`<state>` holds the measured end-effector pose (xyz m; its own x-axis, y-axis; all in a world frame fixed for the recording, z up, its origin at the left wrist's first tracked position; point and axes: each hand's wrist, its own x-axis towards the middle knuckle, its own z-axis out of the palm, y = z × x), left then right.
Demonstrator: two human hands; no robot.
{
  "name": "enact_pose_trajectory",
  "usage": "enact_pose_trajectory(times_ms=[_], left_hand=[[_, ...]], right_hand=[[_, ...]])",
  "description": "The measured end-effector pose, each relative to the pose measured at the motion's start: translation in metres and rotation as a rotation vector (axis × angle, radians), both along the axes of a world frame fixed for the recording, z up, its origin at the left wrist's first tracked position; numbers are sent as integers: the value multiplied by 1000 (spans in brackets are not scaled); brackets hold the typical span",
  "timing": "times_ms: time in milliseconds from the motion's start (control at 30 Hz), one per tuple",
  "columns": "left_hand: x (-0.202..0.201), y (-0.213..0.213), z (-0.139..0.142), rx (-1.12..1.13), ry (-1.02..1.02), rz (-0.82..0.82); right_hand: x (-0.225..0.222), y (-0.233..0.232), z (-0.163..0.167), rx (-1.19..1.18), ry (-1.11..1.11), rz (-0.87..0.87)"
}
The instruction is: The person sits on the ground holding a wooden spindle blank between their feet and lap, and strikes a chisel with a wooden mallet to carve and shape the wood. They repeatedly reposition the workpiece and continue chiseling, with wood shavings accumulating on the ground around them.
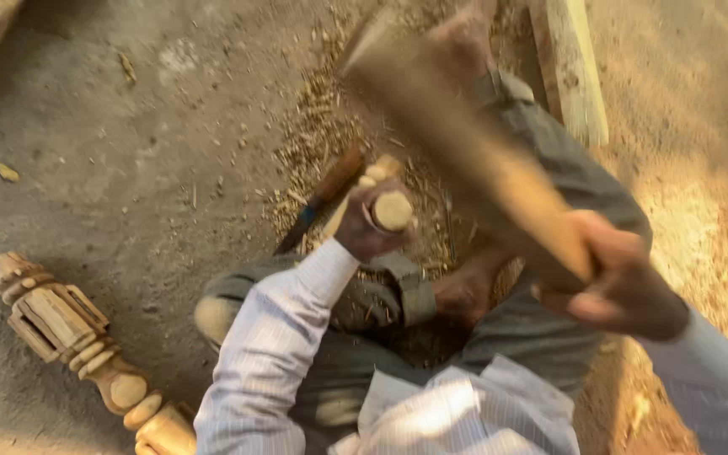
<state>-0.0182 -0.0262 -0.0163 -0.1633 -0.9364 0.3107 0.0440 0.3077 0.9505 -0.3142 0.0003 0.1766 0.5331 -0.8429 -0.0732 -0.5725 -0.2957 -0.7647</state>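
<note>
My left hand (pixel 366 226) grips a chisel by its round wooden handle (pixel 392 210), held upright over a pale wooden workpiece (pixel 370 179) on the ground between my legs. My right hand (pixel 621 282) is closed on the handle of a long wooden mallet (pixel 465 143), which is raised and blurred with motion above the chisel. I sit on the dirt floor in grey trousers (pixel 549 160) and a striped light shirt. A second tool with a brown handle and dark blade (pixel 323 195) lies just left of the workpiece.
A carved, turned wooden post (pixel 77 337) lies on the ground at the lower left. Wood chips (pixel 313 126) are scattered ahead of my knees. A wooden plank (pixel 570 63) lies at the upper right, on sandy ground.
</note>
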Motion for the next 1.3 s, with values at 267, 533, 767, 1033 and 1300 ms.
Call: enact_pose_trajectory(times_ms=[267, 533, 767, 1033, 1300], left_hand=[[-1, 0, 8, -171, -16, 85], [-9, 4, 8, 239, 473, -115], [-4, 2, -8, 53, 0, -69], [-9, 3, 3, -4, 130, -29], [-14, -8, -2, 106, -37, -42]], right_hand=[[13, -9, -3, 411, 463, -85], [-4, 9, -26, 49, 320, 59], [-38, 21, -53, 92, -88, -11], [-60, 3, -13, 136, 232, -21], [-44, 0, -43, 336, 419, -21]])
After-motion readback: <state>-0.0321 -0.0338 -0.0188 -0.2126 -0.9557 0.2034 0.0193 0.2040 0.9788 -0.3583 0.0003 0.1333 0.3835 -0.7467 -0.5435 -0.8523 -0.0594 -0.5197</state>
